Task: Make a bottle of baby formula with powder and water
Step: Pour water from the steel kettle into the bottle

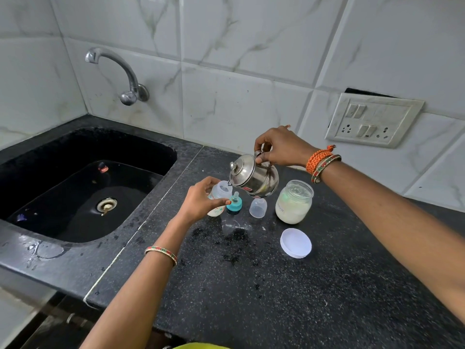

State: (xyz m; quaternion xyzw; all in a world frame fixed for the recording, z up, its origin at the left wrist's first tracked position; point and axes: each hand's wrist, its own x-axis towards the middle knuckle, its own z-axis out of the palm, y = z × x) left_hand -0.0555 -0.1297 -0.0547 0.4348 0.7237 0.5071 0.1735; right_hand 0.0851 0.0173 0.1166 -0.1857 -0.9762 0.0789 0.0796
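I see my left hand (198, 201), its grip closed around the small translucent plastic baby bottle (218, 197), which leans with its open mouth up just above the black speckled stone tabletop (251, 285). My right hand (279, 148) has its grip clamped on the handle of the shiny steel lidded kettle (253, 176), tilted so its spout sits at the bottle's mouth. Just right of the left grip stands the teal collar with its clear nipple (234, 202), then the clear dome cap (258, 207). Below the right grip sits the open clear jar of pale powder (294, 201), with its white round lid (296, 243) lying nearer me. The black sink (83, 187) lies left of the left grip.
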